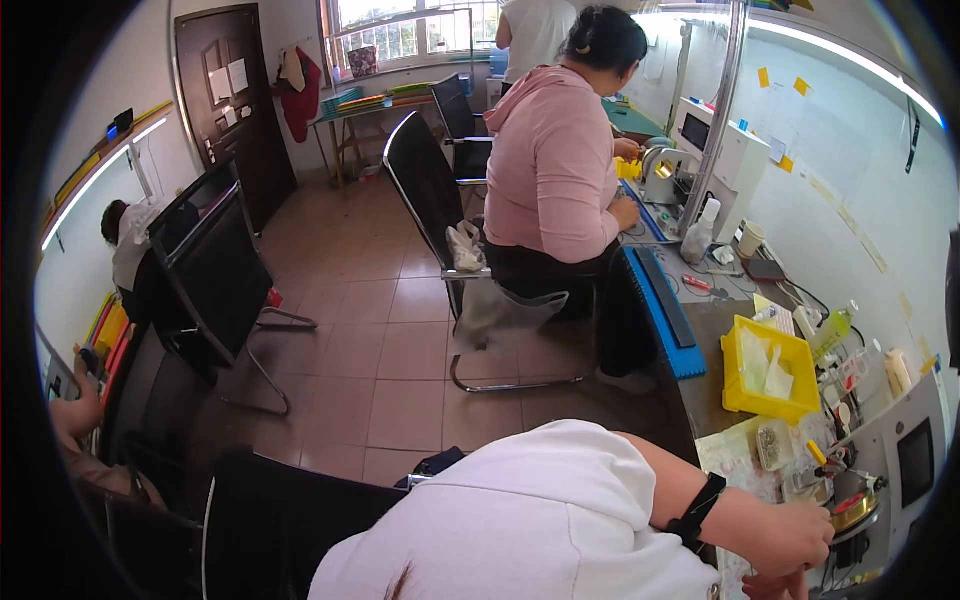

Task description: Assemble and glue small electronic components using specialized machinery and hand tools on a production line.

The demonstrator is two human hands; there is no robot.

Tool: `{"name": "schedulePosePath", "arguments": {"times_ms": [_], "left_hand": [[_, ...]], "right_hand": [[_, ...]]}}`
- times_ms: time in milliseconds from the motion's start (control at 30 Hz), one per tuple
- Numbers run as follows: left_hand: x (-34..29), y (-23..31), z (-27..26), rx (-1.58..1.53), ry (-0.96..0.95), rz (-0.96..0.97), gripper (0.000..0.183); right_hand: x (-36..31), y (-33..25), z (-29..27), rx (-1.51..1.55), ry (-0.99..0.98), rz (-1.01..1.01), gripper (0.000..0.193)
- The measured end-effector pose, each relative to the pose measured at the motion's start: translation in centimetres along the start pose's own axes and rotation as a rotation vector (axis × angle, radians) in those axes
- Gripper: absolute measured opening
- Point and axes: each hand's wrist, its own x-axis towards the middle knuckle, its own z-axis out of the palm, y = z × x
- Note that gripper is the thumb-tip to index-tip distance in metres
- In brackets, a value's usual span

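Observation:
My left hand (788,535), with a black band (698,508) round its wrist, reaches to the bench at the lower right. Its fingers are curled together; what they hold, if anything, is hidden. Just below it, my right hand (775,586) shows only in part at the lower edge, its fingers bent close to the left hand. Right beside the left hand's fingertips is a round brass-coloured part (855,513) of a bench machine (905,470) with a pale housing and dark screen. A small clear box (772,445) of tiny pieces lies behind my hands on a patterned sheet.
Farther along the bench are a yellow basket (735,395) with white papers, a green-yellow bottle (835,328) and a blue tray (665,310). A person in pink (555,165) sits working at another machine (665,170). Black chairs (210,270) stand on the tiled floor.

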Motion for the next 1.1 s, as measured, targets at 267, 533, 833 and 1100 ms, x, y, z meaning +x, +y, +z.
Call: {"name": "schedulePosePath", "arguments": {"times_ms": [267,533,833,1100], "left_hand": [[-0.8,2.7,-0.1,0.021,-0.034,-0.073,0.012],[-1.7,5.2,-2.8,-0.063,0.021,-0.061,0.009],[-1.4,4.2,-4.2,-0.200,0.043,-0.102,0.005],[0.3,0.6,-6.0,-0.225,0.152,-0.296,0.010]], "right_hand": [[-0.7,-1.2,3.4,0.309,0.008,0.252,0.021],[-3.0,-2.7,6.3,0.180,0.231,0.272,0.009],[-3.6,-1.1,4.8,0.068,0.257,0.198,0.003],[-3.3,-0.5,0.2,-0.288,0.274,0.246,0.013]]}}
